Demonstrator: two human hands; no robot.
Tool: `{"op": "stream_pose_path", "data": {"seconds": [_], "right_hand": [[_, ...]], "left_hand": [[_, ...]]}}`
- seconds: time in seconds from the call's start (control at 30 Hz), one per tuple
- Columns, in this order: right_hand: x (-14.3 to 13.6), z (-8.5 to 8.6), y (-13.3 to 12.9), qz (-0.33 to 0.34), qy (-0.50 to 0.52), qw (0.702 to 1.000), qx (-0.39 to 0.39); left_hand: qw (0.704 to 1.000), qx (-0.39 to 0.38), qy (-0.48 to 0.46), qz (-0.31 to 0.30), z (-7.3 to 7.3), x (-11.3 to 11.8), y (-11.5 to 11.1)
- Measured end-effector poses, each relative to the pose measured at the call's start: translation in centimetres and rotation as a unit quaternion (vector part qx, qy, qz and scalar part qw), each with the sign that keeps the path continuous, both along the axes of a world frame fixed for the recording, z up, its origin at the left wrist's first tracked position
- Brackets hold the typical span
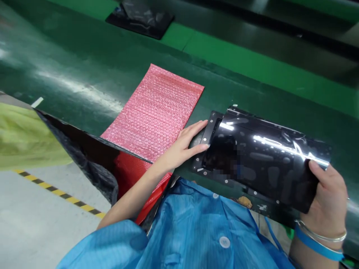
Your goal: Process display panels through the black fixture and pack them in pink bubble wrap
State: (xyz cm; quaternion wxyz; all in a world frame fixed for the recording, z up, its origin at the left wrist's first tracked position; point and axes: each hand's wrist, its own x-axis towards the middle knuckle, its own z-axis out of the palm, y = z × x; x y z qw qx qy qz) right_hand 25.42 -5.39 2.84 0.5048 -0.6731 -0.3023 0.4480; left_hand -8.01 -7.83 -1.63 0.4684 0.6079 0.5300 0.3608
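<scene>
Glossy black, the panel [269,157] is gripped at its end by the right hand [329,190]; the left hand [190,142], open, touches the opposite end, near pink bubble wrap [157,112].

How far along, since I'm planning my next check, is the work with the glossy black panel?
Looks done: the red bubble wrap lies flat on the bench, and the glossy panel overlaps the black frame. In hand: the right hand grips the panel's end; the left hand touches the frame. Possibly left: evening up the two, as the frame shows past the panel's other end.
</scene>
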Motion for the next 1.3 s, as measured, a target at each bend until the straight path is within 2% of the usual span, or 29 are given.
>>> {"op": "stream_pose_path", "data": {"seconds": [0.1,0.2,0.4,0.73,0.97,1.3], "right_hand": [[-0.6,0.5,-0.5,0.019,0.014,0.998,-0.054],[-1.0,0.8,-0.6,0.028,0.017,0.997,-0.069],[-0.8,0.8,-0.3,0.020,-0.018,0.998,-0.062],[-0.1,0.2,0.0,0.018,-0.049,0.998,-0.042],[-0.6,0.4,0.1,0.037,-0.054,0.998,-0.021],[-0.1,0.3,0.3,0.025,-0.055,0.998,-0.029]], "left_hand": [[0.996,0.016,0.083,-0.032,0.1,0.2,0.0],[0.989,0.041,0.134,-0.055,0.0,0.5,0.0],[0.977,0.093,0.190,-0.042,-0.7,1.2,-0.2],[0.968,0.127,0.215,-0.011,-1.4,1.8,-0.3],[0.967,0.131,0.218,-0.010,-1.5,1.9,-0.3],[0.962,0.134,0.236,-0.011,-1.3,2.0,-0.3]]}}
